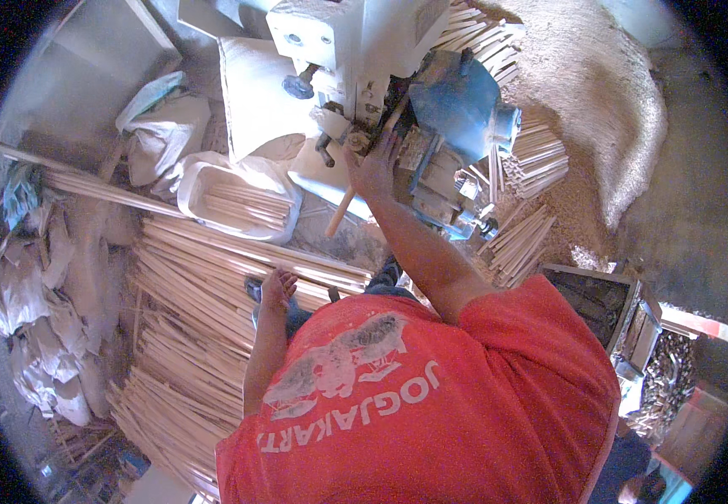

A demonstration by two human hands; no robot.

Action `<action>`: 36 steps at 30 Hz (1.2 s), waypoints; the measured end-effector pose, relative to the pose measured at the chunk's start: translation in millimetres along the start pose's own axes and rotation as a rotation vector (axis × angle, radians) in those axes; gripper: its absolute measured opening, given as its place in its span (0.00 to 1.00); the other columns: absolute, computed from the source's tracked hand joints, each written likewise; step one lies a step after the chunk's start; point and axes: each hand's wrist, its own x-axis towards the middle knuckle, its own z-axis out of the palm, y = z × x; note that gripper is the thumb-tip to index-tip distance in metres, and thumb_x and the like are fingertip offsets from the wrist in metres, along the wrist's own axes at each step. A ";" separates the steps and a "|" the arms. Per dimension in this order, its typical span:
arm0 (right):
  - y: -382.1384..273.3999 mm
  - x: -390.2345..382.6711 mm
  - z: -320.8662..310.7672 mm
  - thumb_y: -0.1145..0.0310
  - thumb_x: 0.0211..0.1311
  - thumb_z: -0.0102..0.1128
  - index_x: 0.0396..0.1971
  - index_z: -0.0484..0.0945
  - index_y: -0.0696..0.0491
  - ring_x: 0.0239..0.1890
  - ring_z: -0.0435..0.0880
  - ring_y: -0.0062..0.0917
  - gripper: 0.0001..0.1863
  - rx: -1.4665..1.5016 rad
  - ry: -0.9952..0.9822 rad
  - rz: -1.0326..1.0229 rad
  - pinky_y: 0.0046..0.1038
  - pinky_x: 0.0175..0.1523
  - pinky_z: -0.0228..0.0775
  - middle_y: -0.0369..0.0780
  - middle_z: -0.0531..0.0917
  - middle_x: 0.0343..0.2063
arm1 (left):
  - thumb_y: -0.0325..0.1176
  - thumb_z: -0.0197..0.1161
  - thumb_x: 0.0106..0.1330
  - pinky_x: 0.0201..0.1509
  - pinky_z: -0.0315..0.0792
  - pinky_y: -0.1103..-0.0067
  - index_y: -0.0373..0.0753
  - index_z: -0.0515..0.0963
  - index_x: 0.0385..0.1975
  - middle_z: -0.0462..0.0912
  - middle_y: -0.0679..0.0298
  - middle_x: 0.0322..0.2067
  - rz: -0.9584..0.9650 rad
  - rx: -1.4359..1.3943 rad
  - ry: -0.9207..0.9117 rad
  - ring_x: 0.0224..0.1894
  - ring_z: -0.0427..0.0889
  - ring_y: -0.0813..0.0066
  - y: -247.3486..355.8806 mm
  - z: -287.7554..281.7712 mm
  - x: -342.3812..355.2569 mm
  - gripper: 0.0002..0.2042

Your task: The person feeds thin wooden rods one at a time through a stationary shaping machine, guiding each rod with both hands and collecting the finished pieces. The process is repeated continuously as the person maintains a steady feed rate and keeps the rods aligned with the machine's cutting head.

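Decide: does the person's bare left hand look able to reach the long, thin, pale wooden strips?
Probably yes: the left hand looks empty and nothing visibly blocks the wooden strips beside it, though its height is unclear.

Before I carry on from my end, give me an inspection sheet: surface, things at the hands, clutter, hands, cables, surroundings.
Surface: brown dusty floor, partly covered by long pale wooden strips.
Things at the hands: white-and-blue metal machine; slim pale wooden stick, its lower end projecting past the right hand.
Clutter: tan loose sawdust heap; short pale wooden sticks in piles.
Hands: right hand at the machine, grip unclear; left hand away from it, seemingly empty.
Cables: nothing seen.
Surroundings: white oblong plastic tub holding sticks; pale crumpled sacks at left.
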 end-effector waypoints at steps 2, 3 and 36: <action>0.3 -1.3 1.8 0.42 0.61 0.64 0.72 0.39 0.72 0.75 0.42 0.67 0.60 0.132 0.052 0.034 0.53 0.78 0.36 0.72 0.46 0.70 | 0.48 0.60 0.71 0.41 0.79 0.74 0.31 0.67 0.60 0.79 0.59 0.42 0.015 0.012 0.040 0.41 0.84 0.64 -6.8 -2.1 -10.0 0.28; 0.9 -0.1 3.5 0.42 0.61 0.64 0.72 0.39 0.72 0.74 0.42 0.66 0.60 0.190 0.086 0.045 0.53 0.78 0.37 0.72 0.47 0.70 | 0.47 0.59 0.72 0.41 0.79 0.74 0.33 0.70 0.56 0.80 0.60 0.41 0.008 -0.050 0.057 0.41 0.84 0.65 -10.1 -1.8 -12.8 0.24; -1.9 2.4 -1.9 0.40 0.59 0.66 0.72 0.43 0.71 0.75 0.45 0.61 0.61 -0.679 0.543 -0.465 0.51 0.78 0.38 0.67 0.50 0.71 | 0.49 0.67 0.66 0.37 0.78 0.73 0.33 0.73 0.57 0.80 0.53 0.47 0.005 0.068 0.001 0.42 0.85 0.65 -65.6 -6.0 1.0 0.28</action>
